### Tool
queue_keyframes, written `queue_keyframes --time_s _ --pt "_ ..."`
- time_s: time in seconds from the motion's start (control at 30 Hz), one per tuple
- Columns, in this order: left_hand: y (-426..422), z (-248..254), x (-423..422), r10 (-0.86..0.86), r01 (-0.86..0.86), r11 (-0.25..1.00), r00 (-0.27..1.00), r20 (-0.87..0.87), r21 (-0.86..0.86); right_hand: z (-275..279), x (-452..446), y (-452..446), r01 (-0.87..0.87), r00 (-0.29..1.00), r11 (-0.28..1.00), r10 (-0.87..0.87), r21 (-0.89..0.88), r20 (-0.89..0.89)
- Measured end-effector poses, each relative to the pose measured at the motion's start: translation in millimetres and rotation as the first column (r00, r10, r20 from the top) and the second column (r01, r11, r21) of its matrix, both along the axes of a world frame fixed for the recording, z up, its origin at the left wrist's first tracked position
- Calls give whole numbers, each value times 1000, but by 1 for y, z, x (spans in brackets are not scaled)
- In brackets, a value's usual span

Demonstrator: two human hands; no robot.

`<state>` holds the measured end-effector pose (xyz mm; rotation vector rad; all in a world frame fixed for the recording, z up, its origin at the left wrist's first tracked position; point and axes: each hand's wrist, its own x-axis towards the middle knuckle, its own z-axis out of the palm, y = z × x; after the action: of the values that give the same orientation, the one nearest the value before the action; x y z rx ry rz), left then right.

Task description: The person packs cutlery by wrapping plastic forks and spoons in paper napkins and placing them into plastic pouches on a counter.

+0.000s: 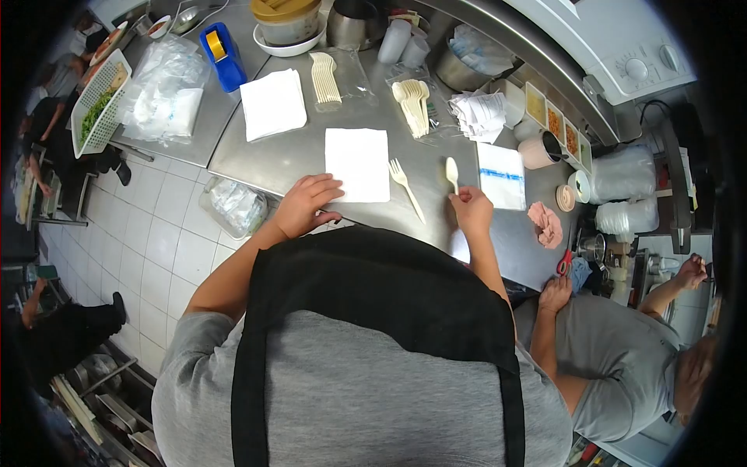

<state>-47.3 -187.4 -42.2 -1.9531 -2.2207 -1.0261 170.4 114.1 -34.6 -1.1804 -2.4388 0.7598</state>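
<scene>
My left hand rests at the lower left edge of a white napkin, its fingers spread and holding nothing. In my right hand, thumb and fingers are closed on the handle end of a white plastic spoon, whose bowl points away from me. Between the napkin and the spoon, a white plastic fork lies on the steel table. Farther back are a stack of napkins, a bunch of forks and a bunch of spoons on clear plastic bags.
A blue tape dispenser stands at the back left, near plastic bags. To the right lie a flat plastic packet, a crumpled pink cloth and red scissors. A co-worker is close on my right; other people stand far left.
</scene>
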Motion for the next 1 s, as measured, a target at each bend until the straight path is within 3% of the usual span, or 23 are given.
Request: queue_keyframes --time_s 0.1,0.17,0.37,0.57,0.67,0.77,0.9,1.0 --pt "-7 -2 -3 -51 51 999 999 -6 -17 14 -17 -38 -127 985 990 118 -64 -123" --pt "-11 -5 -5 -78 78 997 997 -14 -1 16 -28 -55 -247 963 969 246 3 -111" --pt "-14 -16 -7 -93 95 993 995 -30 71 12 -43 -73 -256 966 964 253 72 52" --pt "-12 -18 -14 -145 149 981 989 -40 121 28 -58 -77 -278 959 947 264 163 103" --pt "-12 -18 -16 -173 181 975 983 -67 127 29 -86 -85 -425 895 863 446 274 -16" --pt "-11 -10 -17 -187 191 972 981 -42 137 19 -112 -90 -533 835 782 548 323 51" --pt "-1 -6 -18 -154 149 977 988 23 153 13 -119 -88 -580 809 775 585 251 59" --pt "16 1 -24 -73 50 985 988 137 163 56 -106 -95 -565 824 822 557 -77 -105"
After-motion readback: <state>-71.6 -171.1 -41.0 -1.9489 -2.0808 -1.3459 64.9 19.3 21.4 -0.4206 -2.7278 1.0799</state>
